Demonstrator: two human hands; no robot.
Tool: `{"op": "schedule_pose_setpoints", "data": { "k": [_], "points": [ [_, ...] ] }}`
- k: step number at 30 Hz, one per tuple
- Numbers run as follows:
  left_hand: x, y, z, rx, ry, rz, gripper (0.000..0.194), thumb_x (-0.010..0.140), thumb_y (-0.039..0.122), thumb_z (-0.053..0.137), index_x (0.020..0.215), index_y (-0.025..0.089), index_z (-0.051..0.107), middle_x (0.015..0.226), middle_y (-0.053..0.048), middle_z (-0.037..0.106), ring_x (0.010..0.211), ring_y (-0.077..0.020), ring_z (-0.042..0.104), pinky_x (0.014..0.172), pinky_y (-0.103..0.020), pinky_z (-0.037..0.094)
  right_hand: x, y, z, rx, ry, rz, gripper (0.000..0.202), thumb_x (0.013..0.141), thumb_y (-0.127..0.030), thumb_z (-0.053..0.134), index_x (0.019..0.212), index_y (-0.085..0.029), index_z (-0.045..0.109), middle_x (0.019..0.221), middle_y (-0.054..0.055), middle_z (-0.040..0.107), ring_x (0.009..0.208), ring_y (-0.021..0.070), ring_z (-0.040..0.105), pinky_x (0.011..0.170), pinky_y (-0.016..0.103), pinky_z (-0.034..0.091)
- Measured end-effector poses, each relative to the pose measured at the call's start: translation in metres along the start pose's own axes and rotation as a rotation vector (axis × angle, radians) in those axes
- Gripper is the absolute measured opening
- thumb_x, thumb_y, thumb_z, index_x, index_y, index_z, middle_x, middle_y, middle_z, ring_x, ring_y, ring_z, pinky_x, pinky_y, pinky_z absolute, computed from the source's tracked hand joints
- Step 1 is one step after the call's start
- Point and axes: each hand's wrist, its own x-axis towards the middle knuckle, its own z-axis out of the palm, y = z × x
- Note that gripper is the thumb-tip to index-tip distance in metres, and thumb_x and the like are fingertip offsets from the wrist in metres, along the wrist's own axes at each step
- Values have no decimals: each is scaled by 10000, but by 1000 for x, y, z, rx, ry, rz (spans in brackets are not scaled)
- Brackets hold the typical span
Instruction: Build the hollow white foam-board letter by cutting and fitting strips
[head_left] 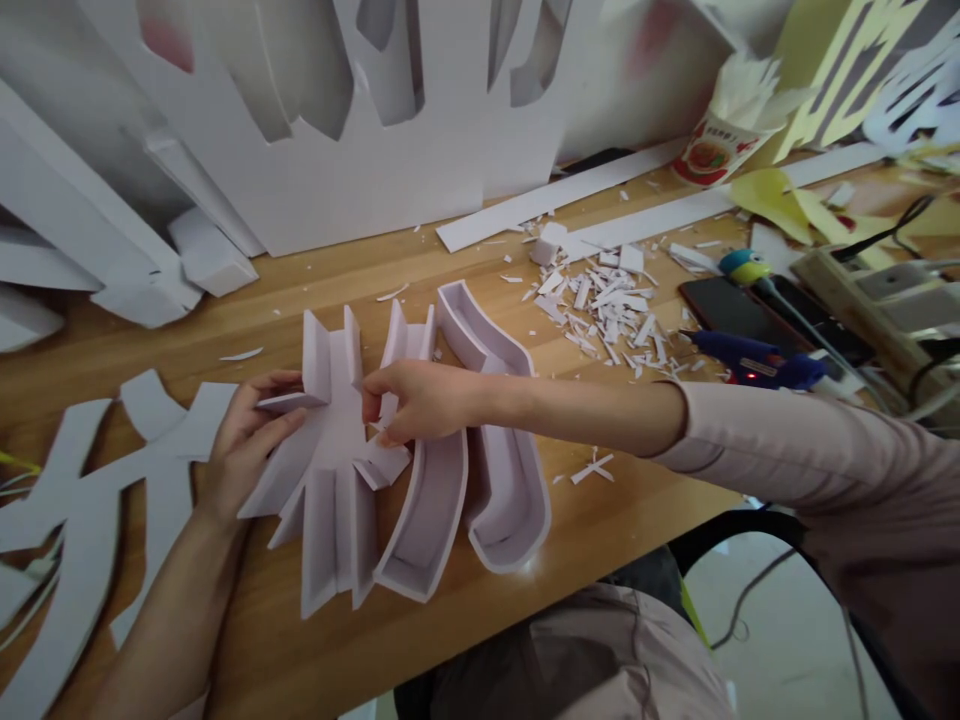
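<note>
A white foam board character (pixel 330 430) with upright side walls lies on the wooden table, its middle stroke partly covered. My left hand (pixel 244 440) is closed around its left arm, fingers and thumb on the thin walls there. Over the character's right side my right hand (pixel 424 395) pinches a short white foam board strip (pixel 386 408), mostly hidden by the fingers. Just right of it stand a curved walled stroke (pixel 427 510) and a longer walled stroke (pixel 517 490), the latter partly under my right forearm.
A blue glue gun (pixel 750 358) with a lit red light lies near a dark phone (pixel 731 310) and a power strip (pixel 892 300). White scraps (pixel 611 300) are heaped behind my right arm. Flat white cutouts (pixel 90 500) lie left; a paper cup (pixel 720 140) stands behind.
</note>
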Motion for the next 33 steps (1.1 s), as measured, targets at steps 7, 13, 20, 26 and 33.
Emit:
{"op": "schedule_pose_setpoints", "data": {
  "k": [7,13,20,26,33],
  "points": [
    [-1,0,1,-13,9,-16,393,641,267,763,1006,240,620,965,9,663,896,-200,593,757,-281,462,0,-1,1,2,-1,19,190,764,-110,686,850,-196,540,666,-70,561,647,112,545,610,207,389],
    [-1,0,0,-5,13,30,366,645,251,754,988,237,626,1004,10,659,966,-204,585,811,-284,469,-2,-2,1,-20,14,14,180,768,-101,679,841,-194,544,666,-63,567,666,119,558,600,212,382],
    [-1,0,1,15,5,55,353,654,259,758,978,237,620,1004,14,646,966,-196,570,811,-275,460,-4,-4,1,-24,31,-8,180,769,-87,688,820,-186,547,672,-66,565,659,106,545,608,203,378],
    [0,-3,-1,9,-14,72,342,686,247,747,1000,239,610,1015,21,628,948,-174,563,798,-252,445,-5,-5,0,-21,27,-22,172,756,-75,678,803,-188,557,628,-72,543,663,114,550,608,204,383],
    [4,-9,-5,2,-33,89,394,635,345,764,991,261,618,997,-4,641,925,-210,588,753,-283,464,-1,0,3,-15,44,-19,181,746,-81,702,832,-179,576,658,-64,562,658,115,552,589,208,372]
  ]
}}
